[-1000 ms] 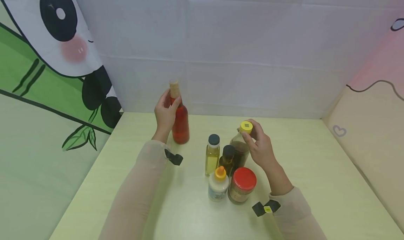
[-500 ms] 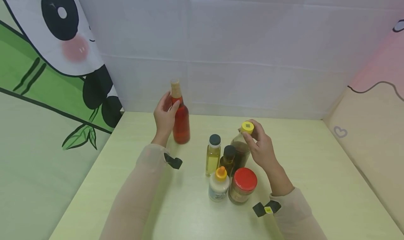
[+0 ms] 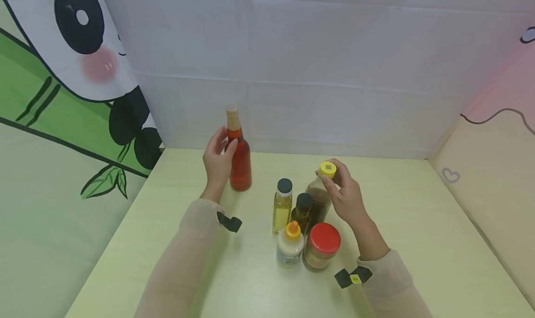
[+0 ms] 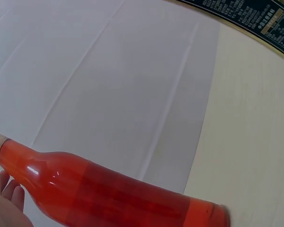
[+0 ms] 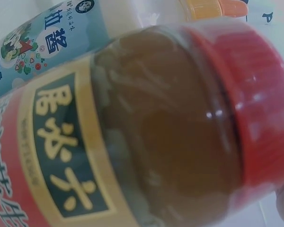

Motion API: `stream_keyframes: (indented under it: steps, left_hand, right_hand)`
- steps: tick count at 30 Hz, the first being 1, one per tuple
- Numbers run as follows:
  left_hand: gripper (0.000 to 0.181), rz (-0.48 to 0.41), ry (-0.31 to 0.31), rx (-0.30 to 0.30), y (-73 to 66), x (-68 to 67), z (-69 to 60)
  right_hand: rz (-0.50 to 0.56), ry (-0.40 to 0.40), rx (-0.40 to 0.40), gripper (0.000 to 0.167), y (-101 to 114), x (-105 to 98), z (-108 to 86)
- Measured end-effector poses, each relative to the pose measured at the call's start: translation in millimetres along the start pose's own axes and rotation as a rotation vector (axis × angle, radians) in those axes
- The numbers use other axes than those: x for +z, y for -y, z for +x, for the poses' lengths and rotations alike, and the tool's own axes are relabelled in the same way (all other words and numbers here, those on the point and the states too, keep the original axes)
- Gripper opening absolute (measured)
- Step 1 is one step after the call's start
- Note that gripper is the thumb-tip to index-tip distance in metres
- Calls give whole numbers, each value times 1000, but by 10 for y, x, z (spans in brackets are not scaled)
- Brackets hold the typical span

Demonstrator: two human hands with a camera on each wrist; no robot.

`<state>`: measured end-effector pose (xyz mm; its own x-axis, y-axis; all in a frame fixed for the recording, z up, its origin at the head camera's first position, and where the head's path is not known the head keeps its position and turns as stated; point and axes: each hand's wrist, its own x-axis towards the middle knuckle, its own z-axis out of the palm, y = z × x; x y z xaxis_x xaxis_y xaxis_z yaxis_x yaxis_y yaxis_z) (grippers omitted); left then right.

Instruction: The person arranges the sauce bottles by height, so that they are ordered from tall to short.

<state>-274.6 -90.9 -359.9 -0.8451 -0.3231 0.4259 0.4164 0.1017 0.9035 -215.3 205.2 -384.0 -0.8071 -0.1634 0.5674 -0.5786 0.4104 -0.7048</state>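
At the back left of the table, a bottle of red liquid [image 3: 240,165] with a tan-wrapped neck stands upright. Around its neck, my left hand [image 3: 218,162] has the thumb in front and loosely bent fingers on the far left side; the left wrist view shows fingertips beside the bottle [image 4: 109,194]. My right hand [image 3: 344,195] pinches the yellow cap of a bottle of dark liquid [image 3: 319,199], which stands behind the group. Near it are a dark-capped small bottle [image 3: 302,209], a pale yellow oil bottle [image 3: 282,209], a salad dressing squeeze bottle [image 3: 289,250] and a red-lidded peanut butter jar [image 3: 322,243].
A white cloth backdrop [image 3: 292,48] rises behind the pale table [image 3: 138,243]. Printed side panels [image 3: 50,192] flank it at left and right. Close to the right wrist camera, the jar [image 5: 165,127] blocks much of the view.
My left hand has slid slightly down along the neck, its fingers looser, while the red bottle stays in place. The right hand and the grouped containers hold still.
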Motion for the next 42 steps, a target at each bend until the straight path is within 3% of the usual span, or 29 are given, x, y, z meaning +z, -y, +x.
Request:
stream_keyframes:
  steps: [2, 9, 16, 19, 23, 25, 32, 39, 42]
  left_hand:
    - [47, -26, -2, 4, 16, -3, -20]
    - [47, -62, -36, 9, 375, 5, 2]
    - [47, -92, -37, 66, 309, 11, -68]
    - [46, -95, -30, 86, 150, 14, -136]
    - [42, -72, -23, 60, -36, 20, -221]
    - [41, -67, -14, 46, -43, 19, -241]
    - [39, -105, 21, 29, -11, 12, -297]
    - [36, -169, 32, 63, 261, 31, -270]
    - [36, -165, 31, 75, 287, 43, -296]
  right_hand:
    - [1, -1, -2, 34, 3, 1, 0]
    - [-1, -1, 4, 33, 12, 0, 2]
    - [-4, -3, 6, 33, 6, 2, 2]
    - [-6, -5, 8, 33, 0, 3, 2]
    - [-8, -4, 12, 34, 4, 3, 1]
    - [-6, -2, 18, 33, 7, 7, 2]
    - [-1, 2, 30, 33, 11, 16, 4]
    - [-5, 1, 28, 34, 18, 16, -2]
    - [-10, 3, 26, 34, 21, 17, -4]
